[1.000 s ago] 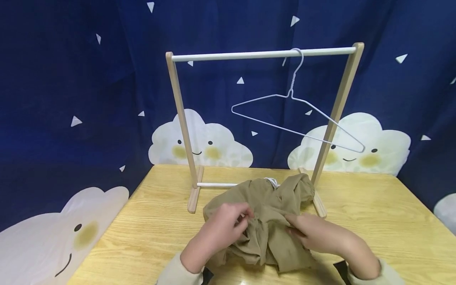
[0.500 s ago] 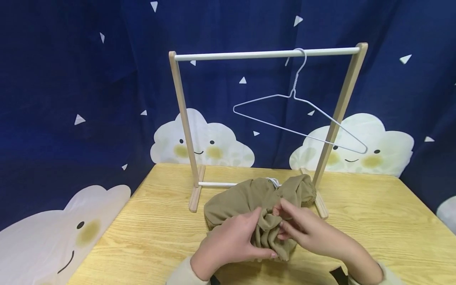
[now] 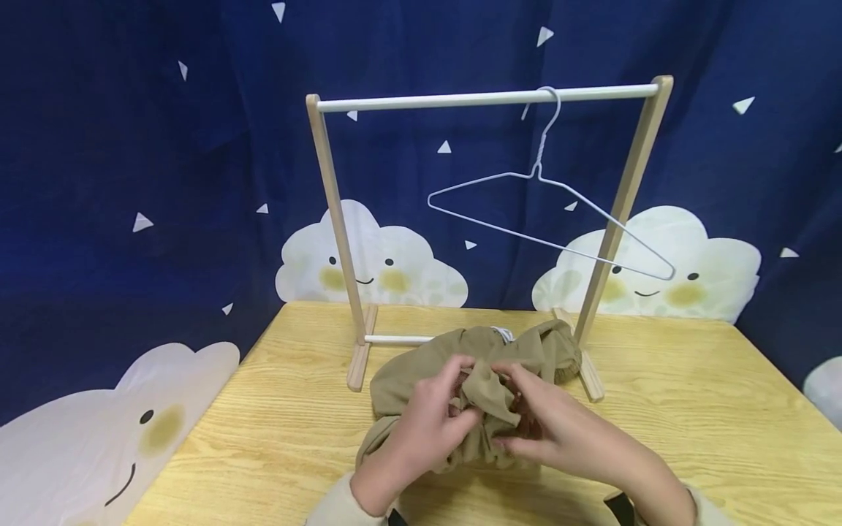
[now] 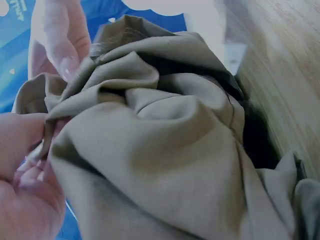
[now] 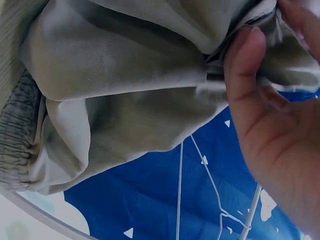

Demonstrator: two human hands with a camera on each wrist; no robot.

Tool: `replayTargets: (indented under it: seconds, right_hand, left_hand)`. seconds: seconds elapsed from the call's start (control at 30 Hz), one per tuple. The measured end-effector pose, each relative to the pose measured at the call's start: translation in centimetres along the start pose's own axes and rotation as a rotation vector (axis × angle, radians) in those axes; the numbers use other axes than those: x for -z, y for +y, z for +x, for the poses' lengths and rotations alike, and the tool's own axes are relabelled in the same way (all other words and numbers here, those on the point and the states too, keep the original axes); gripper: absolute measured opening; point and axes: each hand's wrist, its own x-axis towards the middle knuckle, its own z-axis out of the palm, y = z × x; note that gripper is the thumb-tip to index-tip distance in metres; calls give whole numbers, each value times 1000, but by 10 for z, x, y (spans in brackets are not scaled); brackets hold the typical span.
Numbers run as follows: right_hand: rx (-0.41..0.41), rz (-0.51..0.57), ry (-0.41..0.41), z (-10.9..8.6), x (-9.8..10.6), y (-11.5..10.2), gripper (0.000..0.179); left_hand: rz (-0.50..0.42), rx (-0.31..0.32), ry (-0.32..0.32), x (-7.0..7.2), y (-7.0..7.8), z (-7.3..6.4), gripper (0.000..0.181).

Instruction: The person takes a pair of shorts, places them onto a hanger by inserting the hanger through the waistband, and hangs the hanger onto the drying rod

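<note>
Both hands are on cloth: left hand [image 3: 430,418] pinches a fold with thumb and finger, right hand [image 3: 551,420] grips the bunch from the opposite side; fingertips partly hidden in the folds. Clock taken with 12 straight away from the person. Khaki garment [image 3: 490,394] lies crumpled on the bench [image 3: 263,438], before and partly over the foot of a wooden rack [image 3: 487,98]. Key relation, from where I stand: raised tuft of cloth sits at 3 o'clock from the left hand, 9 o'clock from the right, roughly midway; much of the heap spreads beyond, 10 round to 2. Long axis of the heap runs 8 to 2. Gathered cuff [image 3: 569,375] forms the 2 o'clock end, pointing towards the rack's upright there; right hand is the nearer. White cord [image 3: 503,334] shows at the far edge, near 12; attachment cannot be told. Wire hanger [image 3: 551,182] hangs from the top bar at 1 o'clock, well apart from the cloth, its long axis slanting 10 to 4. Garment type: cannot tell, folds hide the outline.
</note>
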Motion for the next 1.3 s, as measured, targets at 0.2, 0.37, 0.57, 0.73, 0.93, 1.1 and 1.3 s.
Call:
replayTargets:
  seconds: [0.2,0.37,0.57,0.73,0.93,1.1,1.3]
  right_hand:
    - [38,-109,136,1,-3,6,62]
    - [-54,-175,318,3,8,8,59]
    - [-393,467,577,1,37,8,56]
    - [-384,956,687,-4,53,14,62]
    - [-192,996,749,-10,62,14,27]
    - [-151,997,794,-9,62,8,18]
    - [-193,889,660,-5,50,-5,18]
  left_hand:
    - [-291,-36,-116,1,6,1,43]
    - [-228,-202,-116,0,12,0,46]
    - [70,-448,23,1,12,4,30]
    - [462,-404,-63,-3,5,-2,32]
    - [758,-187,-214,-9,-3,-9,43]
    - [600,-29,-147,-11,2,-7,44]
    - [323,103,-86,-10,16,-6,70]
